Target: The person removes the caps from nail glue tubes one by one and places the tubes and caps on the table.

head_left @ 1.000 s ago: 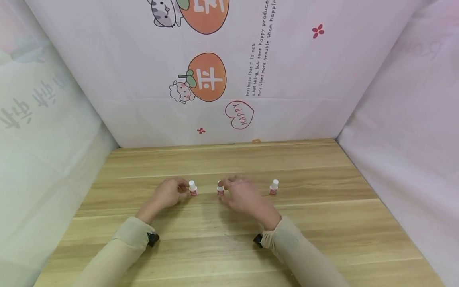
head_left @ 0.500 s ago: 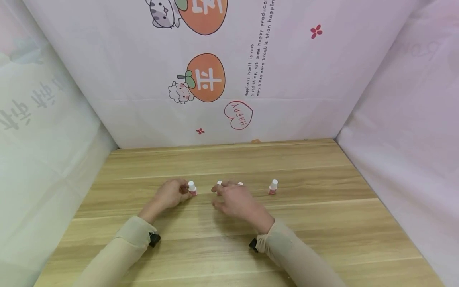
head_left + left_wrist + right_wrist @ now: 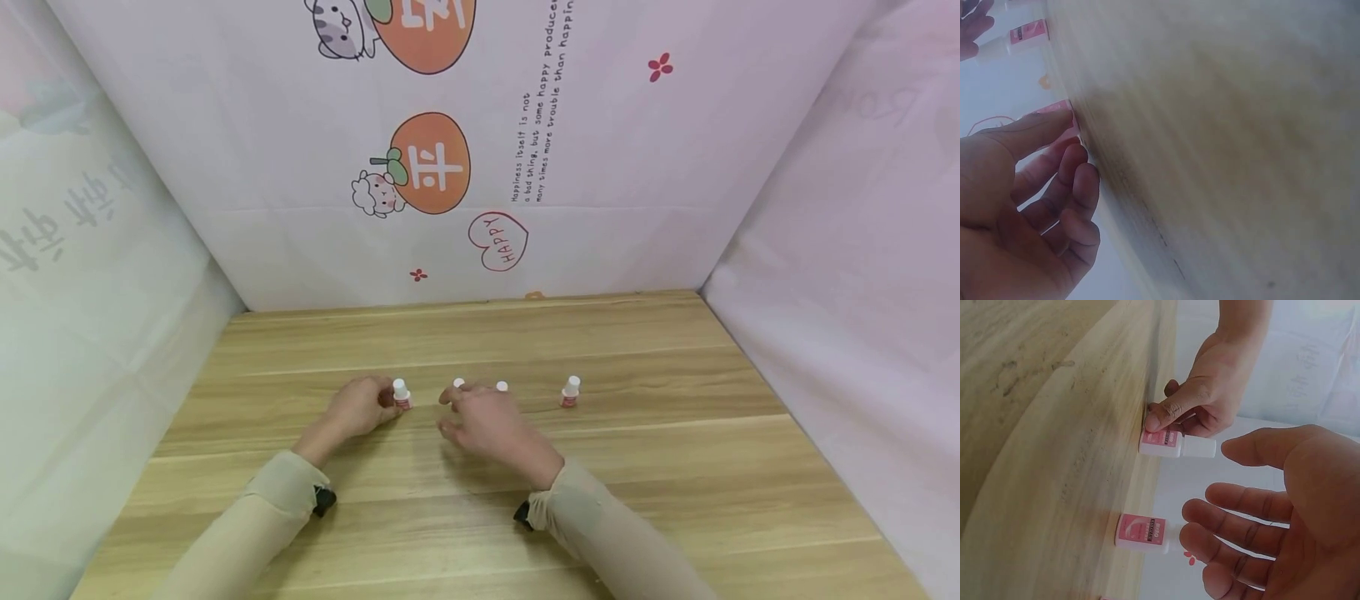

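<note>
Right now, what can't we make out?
Head: bodies of the second bottle and third bottle from left, behind the right hand.
Left wrist: most of the leftmost bottle, behind the left hand.
Right wrist: what the pink sliver is, cut off by the bottom edge.
Head: label wording on the rightmost bottle, too small.

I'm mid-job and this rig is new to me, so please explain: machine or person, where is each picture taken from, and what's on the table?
No machine here: a person works bare-handed. The wide picture comes from a camera worn on the head, looking forward and down; the other two come from cameras on the left and right wrists. On the wood-grain table, the left hand grips the leftmost bottle of four in a row. The open right hand holds nothing, near the second bottle and third bottle; the rightmost bottle stands apart.
</note>
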`<state>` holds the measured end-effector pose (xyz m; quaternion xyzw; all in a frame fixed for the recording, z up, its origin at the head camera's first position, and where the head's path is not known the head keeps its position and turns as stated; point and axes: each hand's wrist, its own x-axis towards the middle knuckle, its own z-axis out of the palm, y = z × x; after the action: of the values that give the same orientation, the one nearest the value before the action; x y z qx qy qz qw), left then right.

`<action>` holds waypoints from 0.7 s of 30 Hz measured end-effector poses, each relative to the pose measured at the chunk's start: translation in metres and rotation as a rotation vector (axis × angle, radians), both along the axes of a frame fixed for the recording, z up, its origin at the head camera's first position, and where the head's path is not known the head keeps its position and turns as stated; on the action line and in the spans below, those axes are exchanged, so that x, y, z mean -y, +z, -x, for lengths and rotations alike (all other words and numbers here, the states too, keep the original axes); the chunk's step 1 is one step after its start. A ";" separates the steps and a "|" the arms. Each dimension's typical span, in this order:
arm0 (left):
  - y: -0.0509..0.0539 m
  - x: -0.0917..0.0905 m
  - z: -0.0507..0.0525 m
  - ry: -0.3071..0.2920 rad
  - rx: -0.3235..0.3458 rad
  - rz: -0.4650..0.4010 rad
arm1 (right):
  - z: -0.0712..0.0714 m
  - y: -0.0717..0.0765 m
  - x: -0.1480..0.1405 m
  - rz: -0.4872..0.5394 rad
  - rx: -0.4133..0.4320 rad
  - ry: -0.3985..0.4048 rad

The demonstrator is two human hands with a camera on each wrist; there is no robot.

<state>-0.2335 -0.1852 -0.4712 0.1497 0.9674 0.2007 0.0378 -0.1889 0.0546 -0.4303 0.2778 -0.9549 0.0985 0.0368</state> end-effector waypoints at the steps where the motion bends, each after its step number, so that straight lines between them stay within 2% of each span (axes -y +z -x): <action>1: 0.000 0.000 0.000 0.000 -0.002 0.003 | 0.000 -0.001 0.000 0.007 0.002 0.003; 12: 0.001 0.000 -0.005 -0.016 -0.027 0.014 | 0.000 -0.002 0.005 0.009 0.017 0.016; 21: 0.003 -0.001 -0.009 -0.069 -0.018 -0.002 | 0.000 -0.003 0.008 0.006 -0.010 0.009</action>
<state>-0.2245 -0.1840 -0.4684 0.1847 0.9618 0.1989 0.0360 -0.1892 0.0466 -0.4334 0.2824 -0.9531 0.1002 0.0419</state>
